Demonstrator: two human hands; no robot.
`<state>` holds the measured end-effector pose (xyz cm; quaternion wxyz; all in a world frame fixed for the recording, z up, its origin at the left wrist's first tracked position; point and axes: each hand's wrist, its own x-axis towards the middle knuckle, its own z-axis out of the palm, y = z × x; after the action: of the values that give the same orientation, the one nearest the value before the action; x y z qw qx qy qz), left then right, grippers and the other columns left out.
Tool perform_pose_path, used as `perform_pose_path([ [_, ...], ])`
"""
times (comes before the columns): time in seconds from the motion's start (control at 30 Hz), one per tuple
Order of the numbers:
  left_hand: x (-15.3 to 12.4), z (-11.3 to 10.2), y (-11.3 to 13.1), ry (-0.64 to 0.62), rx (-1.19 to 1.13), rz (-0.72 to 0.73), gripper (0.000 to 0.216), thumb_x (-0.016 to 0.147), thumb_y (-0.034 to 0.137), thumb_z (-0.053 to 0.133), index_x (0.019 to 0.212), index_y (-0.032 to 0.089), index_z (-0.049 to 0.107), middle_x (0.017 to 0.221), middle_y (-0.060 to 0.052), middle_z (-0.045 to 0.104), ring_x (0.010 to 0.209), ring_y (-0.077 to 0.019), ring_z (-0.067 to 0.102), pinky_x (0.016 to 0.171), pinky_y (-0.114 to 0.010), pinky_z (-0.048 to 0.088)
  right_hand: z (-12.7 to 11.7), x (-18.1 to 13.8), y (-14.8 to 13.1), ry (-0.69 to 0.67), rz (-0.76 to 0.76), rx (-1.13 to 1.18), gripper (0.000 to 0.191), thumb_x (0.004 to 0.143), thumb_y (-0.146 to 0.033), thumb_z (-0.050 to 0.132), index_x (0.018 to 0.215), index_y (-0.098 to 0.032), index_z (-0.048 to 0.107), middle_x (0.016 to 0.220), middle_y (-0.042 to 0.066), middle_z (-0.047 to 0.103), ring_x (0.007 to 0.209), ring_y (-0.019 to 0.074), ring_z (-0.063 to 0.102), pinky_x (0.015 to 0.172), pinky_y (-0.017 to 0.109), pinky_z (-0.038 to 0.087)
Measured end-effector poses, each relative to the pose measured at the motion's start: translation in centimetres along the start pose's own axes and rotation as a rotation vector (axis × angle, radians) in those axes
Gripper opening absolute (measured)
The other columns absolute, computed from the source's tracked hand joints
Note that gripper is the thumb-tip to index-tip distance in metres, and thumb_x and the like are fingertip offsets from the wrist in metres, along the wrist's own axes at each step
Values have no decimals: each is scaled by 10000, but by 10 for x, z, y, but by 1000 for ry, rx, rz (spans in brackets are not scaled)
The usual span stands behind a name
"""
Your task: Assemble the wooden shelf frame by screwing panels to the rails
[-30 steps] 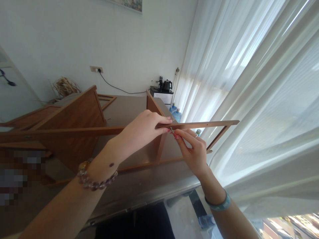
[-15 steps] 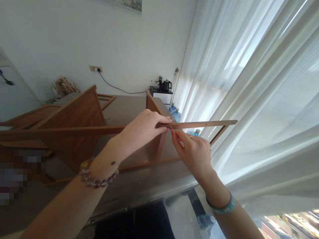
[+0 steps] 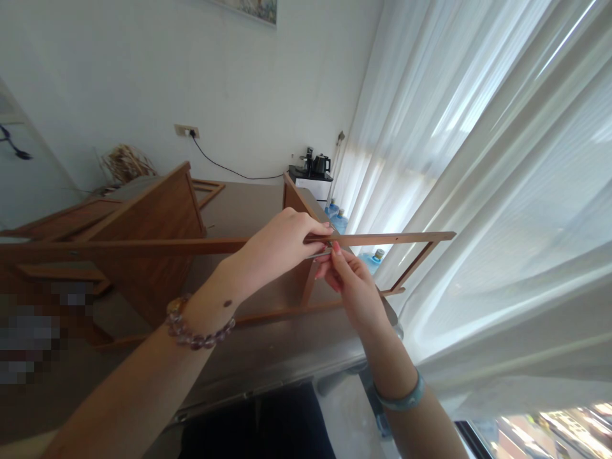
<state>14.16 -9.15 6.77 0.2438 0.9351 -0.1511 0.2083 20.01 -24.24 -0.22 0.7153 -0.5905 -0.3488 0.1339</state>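
Observation:
My left hand is closed round the upper wooden rail of a brown wooden frame, thumb on top and fingers beneath. Just right of it, below the rail, my right hand pinches a thin silver rod that looks like a hex key. One end of the rod lies by my left fingertips; its other end is hidden in my right fingers. Whether it sits in a bolt is too small to tell. An upright wooden panel stands behind the hands.
The frame lies on a grey-brown table. A larger wooden panel leans at the left. Behind are a small cabinet with a black kettle and blue water bottles. White curtains hang close on the right.
My right hand has turned and shifted left under the rail, and the thin rod now shows pointing left. My left hand keeps its hold on the rail.

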Motion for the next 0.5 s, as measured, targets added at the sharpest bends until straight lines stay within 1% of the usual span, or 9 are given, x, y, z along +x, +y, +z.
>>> perform_pose_path([
  [0.03, 0, 0, 0, -4, -3, 1, 200, 933, 215, 547, 911, 185, 744, 971, -28, 759, 879, -160, 696, 734, -234, 457, 3, -1, 2, 23, -1, 31, 430, 943, -537, 486, 769, -175, 639, 622, -1, 601, 460, 76, 299, 469, 241, 242],
  [0.1, 0, -1, -1, -12, 2, -10, 197, 930, 220, 553, 921, 183, 746, 990, -39, 756, 899, -169, 694, 734, -238, 458, 7, -1, 6, 74, -33, -32, 448, 948, -544, 473, 744, -174, 624, 589, -10, 564, 460, 80, 315, 471, 244, 258],
  [0.2, 0, -2, -2, -19, 11, -19, 203, 924, 261, 572, 990, 188, 749, 1017, -49, 752, 920, -190, 693, 764, -256, 470, 7, 0, 14, 195, -165, -288, 398, 944, -521, 506, 738, -188, 578, 594, -23, 543, 519, 99, 438, 533, 245, 334],
  [0.27, 0, -2, -2, -19, 6, -12, 226, 920, 270, 580, 1071, 208, 736, 1037, -44, 751, 940, -193, 691, 799, -265, 474, 3, 3, 20, 292, -258, -450, 335, 932, -514, 539, 799, -207, 543, 658, -26, 581, 580, 117, 513, 575, 252, 365],
  [0.33, 0, -2, -2, -24, -2, -3, 246, 919, 258, 581, 1118, 230, 722, 1056, -39, 748, 949, -191, 689, 810, -268, 473, -3, 5, 25, 368, -361, -646, 279, 939, -498, 544, 900, -222, 531, 672, -37, 603, 612, 133, 543, 620, 267, 375],
  [0.37, 0, -3, -2, -30, -3, 0, 250, 921, 252, 579, 1127, 237, 719, 1055, -39, 748, 948, -191, 688, 808, -270, 472, -5, 7, 26, 405, -439, -770, 258, 946, -484, 545, 954, -226, 535, 667, -41, 613, 624, 139, 548, 649, 279, 372],
  [0.43, 0, -3, -3, -41, -8, 9, 250, 927, 249, 570, 1126, 242, 721, 1031, -40, 751, 924, -187, 688, 800, -270, 467, -11, 10, 26, 476, -656, -1051, 232, 954, -454, 554, 1025, -234, 558, 671, -39, 641, 670, 153, 558, 715, 306, 347],
  [0.5, 0, -4, -5, -42, -13, 23, 242, 932, 259, 562, 1106, 234, 728, 994, -36, 755, 893, -178, 685, 790, -263, 459, -16, 14, 22, 536, -887, -1303, 211, 951, -444, 565, 1008, -243, 592, 722, -32, 678, 716, 159, 559, 750, 327, 306],
])
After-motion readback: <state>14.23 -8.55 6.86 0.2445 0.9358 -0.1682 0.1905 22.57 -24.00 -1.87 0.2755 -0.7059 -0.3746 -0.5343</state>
